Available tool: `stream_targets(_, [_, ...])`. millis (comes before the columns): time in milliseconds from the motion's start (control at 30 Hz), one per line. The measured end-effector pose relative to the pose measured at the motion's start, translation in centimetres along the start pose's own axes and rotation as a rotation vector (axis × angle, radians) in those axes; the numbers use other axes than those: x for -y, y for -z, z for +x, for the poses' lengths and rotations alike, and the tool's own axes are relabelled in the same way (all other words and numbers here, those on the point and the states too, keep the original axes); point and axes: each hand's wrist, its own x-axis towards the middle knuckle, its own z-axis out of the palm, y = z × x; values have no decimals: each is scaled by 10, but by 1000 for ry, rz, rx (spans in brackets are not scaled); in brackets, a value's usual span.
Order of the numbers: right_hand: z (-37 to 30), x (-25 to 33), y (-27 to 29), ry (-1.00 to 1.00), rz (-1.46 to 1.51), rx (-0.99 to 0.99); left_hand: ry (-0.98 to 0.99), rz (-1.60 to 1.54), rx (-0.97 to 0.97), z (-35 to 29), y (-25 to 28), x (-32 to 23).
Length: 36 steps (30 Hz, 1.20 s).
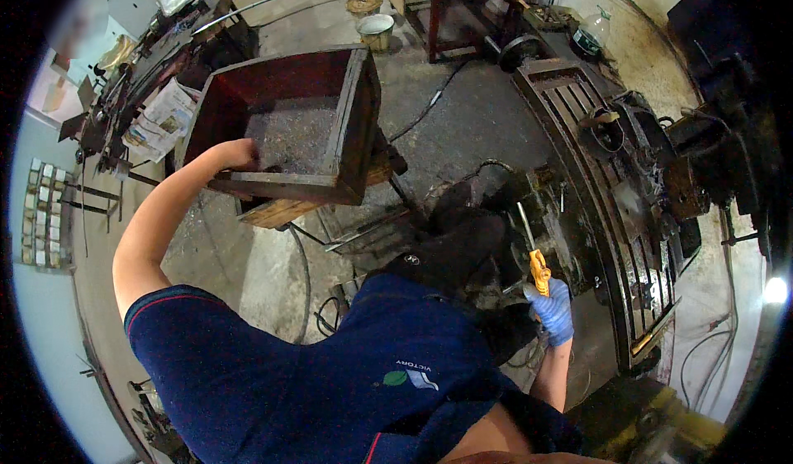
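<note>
My right hand point(552, 311), in a blue-grey glove, grips an orange air blow gun point(539, 272) with a long thin metal nozzle pointing up and away from me. It is beside the dark machine, low on my right. My bare left hand point(239, 153) reaches over the near rim of a deep wooden box point(353, 125) on my left; its fingers are bent down and hidden from view. Small greyish bits, which look like metal chips, cover the floor of the box. The box rests tilted on a wooden support point(281, 211).
A long slotted machine table point(595, 191), dark and oily, runs along my right. Farther off are buckets point(376, 28), a reddish-brown table point(436, 18) and a large clear bottle point(591, 33). Cables and hoses point(302, 278) trail over the concrete floor. A cluttered bench point(157, 59) stands far left.
</note>
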Motion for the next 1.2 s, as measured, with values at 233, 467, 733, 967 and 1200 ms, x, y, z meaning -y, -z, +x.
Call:
stream_targets(233, [1,4,-2,62,-135,-60,353,244,23,1,13,-93])
stream_targets(467, [-15,-4,2,3,70,-79,251,292,124,22,12,-87])
stream_targets(733, [-15,-11,9,101,-9,-107,-255,-244,-751,-46,59,-125])
stream_targets(967, [-14,44,4,233,-99,-89,-904,-1388,-560,-92,88,-273])
stream_targets(1200, [-44,61,19,275,-253,-144,-1207,-1686,269,-33,23,-436])
